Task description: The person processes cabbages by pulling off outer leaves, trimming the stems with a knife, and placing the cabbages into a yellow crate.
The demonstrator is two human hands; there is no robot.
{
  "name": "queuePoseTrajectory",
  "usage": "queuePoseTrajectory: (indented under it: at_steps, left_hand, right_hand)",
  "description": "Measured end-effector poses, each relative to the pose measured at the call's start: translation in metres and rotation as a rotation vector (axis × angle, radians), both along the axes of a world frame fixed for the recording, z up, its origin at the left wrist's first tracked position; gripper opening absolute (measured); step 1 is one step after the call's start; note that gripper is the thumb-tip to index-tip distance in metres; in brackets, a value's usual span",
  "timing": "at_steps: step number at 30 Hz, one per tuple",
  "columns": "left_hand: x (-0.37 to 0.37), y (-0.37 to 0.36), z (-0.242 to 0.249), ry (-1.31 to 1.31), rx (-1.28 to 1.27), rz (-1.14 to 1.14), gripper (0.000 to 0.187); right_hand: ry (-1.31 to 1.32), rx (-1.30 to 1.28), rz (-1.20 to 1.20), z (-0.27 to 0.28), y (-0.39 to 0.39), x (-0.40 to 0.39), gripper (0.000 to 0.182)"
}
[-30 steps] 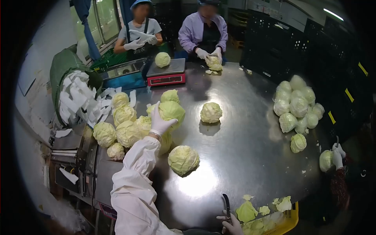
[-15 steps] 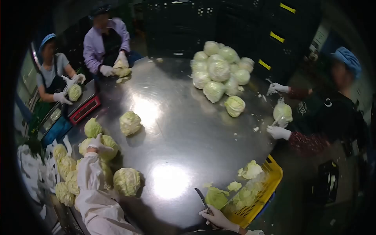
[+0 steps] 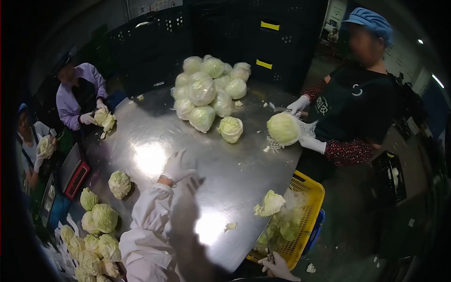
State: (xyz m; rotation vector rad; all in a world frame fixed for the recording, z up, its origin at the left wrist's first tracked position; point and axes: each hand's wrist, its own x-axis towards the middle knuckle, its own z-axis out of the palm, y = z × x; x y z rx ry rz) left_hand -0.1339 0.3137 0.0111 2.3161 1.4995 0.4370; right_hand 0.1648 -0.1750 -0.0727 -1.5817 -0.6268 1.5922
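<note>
My left hand (image 3: 178, 167), in a white glove with a band at the wrist, is over the metal table (image 3: 206, 176) with fingers spread and nothing in it. Left of it stands a trimmed cabbage (image 3: 120, 184). My right hand (image 3: 278, 268), also gloved, is at the bottom edge, closed around a knife (image 3: 269, 246) whose blade is partly hidden against the basket. Beside that hand a yellow basket (image 3: 307, 221) holds pale leaves and scraps. A loose cabbage leaf (image 3: 270, 203) lies at the table edge by the basket.
A heap of cabbages (image 3: 104, 217) covers the left front. Film-wrapped cabbages (image 3: 202, 89) are piled at the back, with one cabbage (image 3: 230, 129) before them. At right a co-worker (image 3: 361, 94) holds a cabbage in netting; two people work at left, near a red scale (image 3: 77, 178).
The view has swung right. My left hand has left the cabbages on the left and opened over the table. My right hand, still with the knife, is now beside the basket.
</note>
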Motion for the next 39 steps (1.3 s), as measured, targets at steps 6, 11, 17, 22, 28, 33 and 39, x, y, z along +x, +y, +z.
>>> queuePoseTrajectory:
  at_steps: [6,11,17,22,28,33,39]
  left_hand:
    - [0.166,0.061,-0.023,0.092,0.106,0.036,0.122]
    - [0.229,0.104,-0.022,0.187,0.222,0.114,0.124]
    - [0.239,0.135,-0.048,0.402,0.299,-0.035,0.097]
    - [0.225,0.116,-0.054,0.303,0.744,0.128,0.068]
    - [0.158,0.118,-0.085,-0.199,0.415,0.039,0.089]
    - [0.125,0.069,-0.077,-0.404,0.244,0.213,0.104]
    - [0.068,-0.024,-0.037,-1.124,-1.023,0.146,0.07]
  right_hand:
    - [0.1,-0.123,-0.079,0.039,-0.014,0.019,0.051]
    - [0.087,-0.1,-0.202,0.029,-0.033,0.044,0.05]
    - [0.122,-0.195,-0.266,0.031,-0.034,0.056,0.053]
    - [0.127,-0.189,-0.246,0.031,-0.03,0.057,0.051]
    - [0.099,-0.141,-0.248,0.033,-0.035,0.056,0.047]
    - [0.063,-0.11,-0.224,0.037,-0.039,0.048,0.044]
    - [0.008,-0.068,-0.161,0.041,-0.046,0.039,0.039]
